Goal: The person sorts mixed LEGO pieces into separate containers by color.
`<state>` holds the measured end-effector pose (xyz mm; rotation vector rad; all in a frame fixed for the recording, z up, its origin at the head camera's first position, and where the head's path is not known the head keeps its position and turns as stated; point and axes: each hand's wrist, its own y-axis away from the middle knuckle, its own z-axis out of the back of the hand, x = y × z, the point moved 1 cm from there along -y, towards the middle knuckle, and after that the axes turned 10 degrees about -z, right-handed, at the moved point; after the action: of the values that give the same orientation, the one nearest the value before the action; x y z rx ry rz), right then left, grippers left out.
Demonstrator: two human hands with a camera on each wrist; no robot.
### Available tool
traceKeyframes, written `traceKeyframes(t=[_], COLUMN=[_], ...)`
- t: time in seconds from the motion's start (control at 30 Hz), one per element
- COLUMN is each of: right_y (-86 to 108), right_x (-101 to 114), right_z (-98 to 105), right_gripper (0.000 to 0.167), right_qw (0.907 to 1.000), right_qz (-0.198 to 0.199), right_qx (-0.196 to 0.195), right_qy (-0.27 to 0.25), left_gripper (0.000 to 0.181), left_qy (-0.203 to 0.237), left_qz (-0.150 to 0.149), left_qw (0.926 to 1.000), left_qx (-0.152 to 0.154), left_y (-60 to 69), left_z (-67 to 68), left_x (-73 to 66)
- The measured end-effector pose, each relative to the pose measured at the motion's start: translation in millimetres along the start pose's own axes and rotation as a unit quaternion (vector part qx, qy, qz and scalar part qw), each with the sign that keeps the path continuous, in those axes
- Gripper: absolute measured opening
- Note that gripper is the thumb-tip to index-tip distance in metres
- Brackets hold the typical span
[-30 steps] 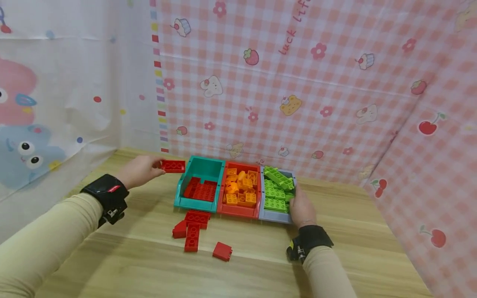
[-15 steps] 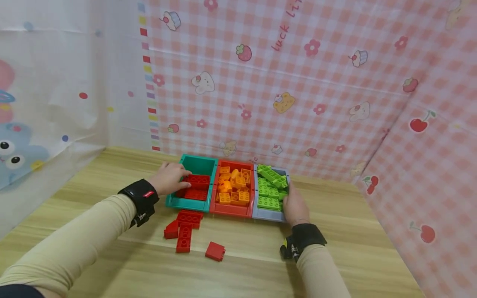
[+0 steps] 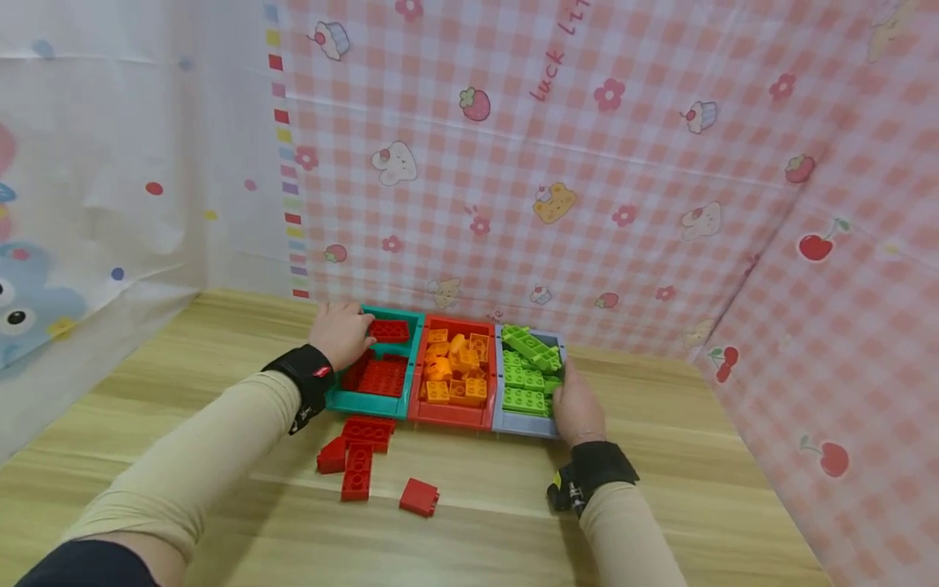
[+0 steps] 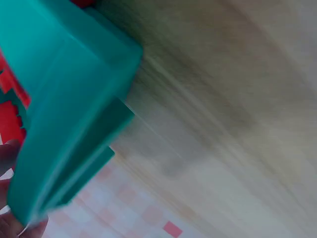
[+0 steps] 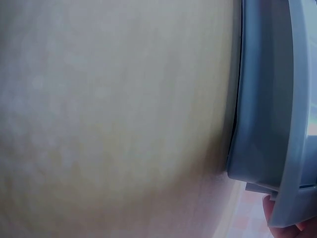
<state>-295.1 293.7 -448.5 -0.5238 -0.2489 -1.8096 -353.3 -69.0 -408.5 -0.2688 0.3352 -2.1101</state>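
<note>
At the back of the teal bin (image 3: 370,403), my left hand (image 3: 341,334) reaches over the left rim and pinches the left end of a red toy brick (image 3: 390,330). Several more red bricks (image 3: 383,377) lie in the front of this bin. In the left wrist view, the teal bin's outer wall (image 4: 74,99) hides most of that hand; only some fingers (image 4: 7,154) show past the rim. My right hand (image 3: 579,408) grips the right side of the grey-blue bin (image 3: 526,425), which holds green bricks (image 3: 524,375). Its fingers (image 5: 280,225) curl behind that bin's rim in the right wrist view.
Between the two outer bins stands a red bin (image 3: 452,415) full of orange bricks (image 3: 458,367). On the wooden table (image 3: 477,530) in front lie a loose red square brick (image 3: 419,496) and several other red bricks (image 3: 357,471). A pink checked cloth (image 3: 440,204) hangs behind.
My left hand has carried the red brick from left of the teal bin into it, then toward its back. The right hand stays on the grey-blue bin. The head view has shifted slightly.
</note>
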Motion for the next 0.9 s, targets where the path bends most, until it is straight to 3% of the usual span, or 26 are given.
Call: traceKeyframes(t=[0.13, 0.27, 0.37, 0.47, 0.53, 0.6, 0.67, 0.73, 0.8, 0.9], right_y=[-0.2, -0.3, 0.3, 0.4, 0.1, -0.4, -0.7, -1.2, -1.8, -2.3], right_x=[7.5, 12.7, 14.3, 13.8, 13.0, 11.3, 8.8, 5.1, 1.0, -4.4], right_z=[-4.3, -6.7, -6.9, -6.9, -7.5, -8.8, -9.6, -9.5, -8.3, -5.7], right_gripper=[0.053, 0.053, 0.053, 0.053, 0.053, 0.053, 0.053, 0.053, 0.053, 0.053], right_qw=[1.0000, 0.9998, 0.9998, 0.9999, 0.9999, 1.0000, 0.9999, 0.9999, 0.9999, 1.0000], right_qz=[0.007, 0.013, 0.013, 0.010, 0.008, 0.009, 0.010, 0.012, 0.012, 0.009], right_qx=[-0.005, -0.013, -0.013, -0.011, -0.007, -0.003, 0.001, 0.001, 0.001, -0.002], right_qy=[0.003, 0.000, -0.004, -0.003, -0.002, -0.003, -0.005, -0.004, -0.005, -0.002], left_gripper=[0.016, 0.015, 0.020, 0.021, 0.023, 0.022, 0.019, 0.013, 0.006, 0.010], left_qy=[-0.026, 0.009, 0.020, 0.015, 0.020, 0.030, 0.033, 0.031, 0.028, 0.018], left_qz=[-0.008, 0.005, 0.010, -0.004, -0.020, -0.045, -0.091, -0.151, -0.216, -0.275], left_qw=[0.9995, 0.9996, 0.9984, 0.9963, 0.9963, 0.9970, 0.9953, 0.9875, 0.9752, 0.9611], left_qx=[0.017, 0.026, 0.052, 0.085, 0.082, 0.056, 0.010, -0.030, -0.036, 0.004], left_y=[-6.6, -6.6, -5.3, -2.1, 1.9, 6.9, 15.2, 25.8, 40.2, 62.8], left_z=[-7.8, -11.7, -12.4, -11.3, -8.0, -4.6, 2.2, 9.1, 19.3, 23.5], left_x=[-2.1, -1.5, 1.4, 3.6, 2.5, -0.7, -8.3, -18.6, -31.2, -44.9])
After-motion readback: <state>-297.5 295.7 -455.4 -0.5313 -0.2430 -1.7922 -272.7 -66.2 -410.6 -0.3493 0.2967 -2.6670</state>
